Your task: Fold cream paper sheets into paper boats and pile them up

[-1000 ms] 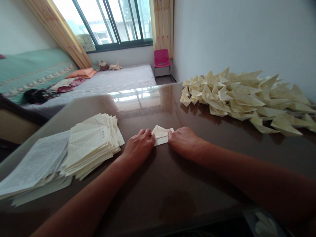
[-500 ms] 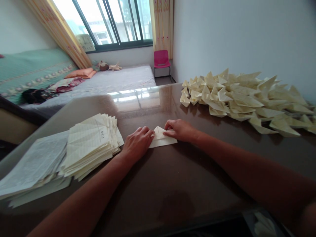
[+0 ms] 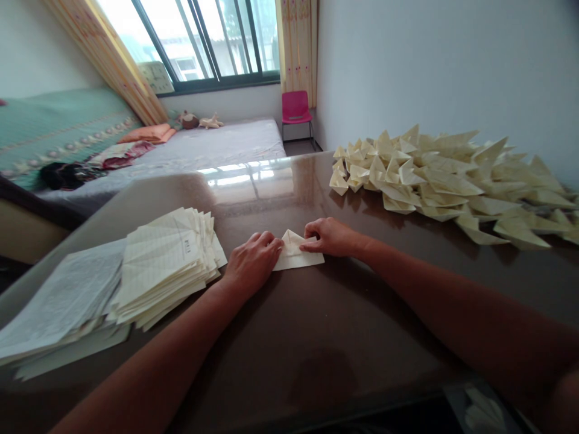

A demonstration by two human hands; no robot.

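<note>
Your fingers (image 3: 271,242) on the left hand (image 3: 254,258) are bent and close together, their tips at the left side of the folded paper (image 3: 297,260); whether thumb and fingers pinch it, you cannot tell from this view. On your right hand (image 3: 333,237) the thumb stretches inward onto the paper's right side, while the index finger curls beyond it with a small gap between the two; whether any finger grips from underneath is hidden. Between both sets of fingertips the paper lies on the brown table (image 3: 280,337), its peak pointing away from you and a flat strip running along the side nearer you. Left of your left fingers sits a stack of ruled sheets (image 3: 158,253), with greyish printed sheets (image 3: 67,295) farther left, partly under it. Beyond your right fingers, farther to the right, spreads a heap of pointed paper pieces (image 3: 446,181), well apart from your hand.
</note>
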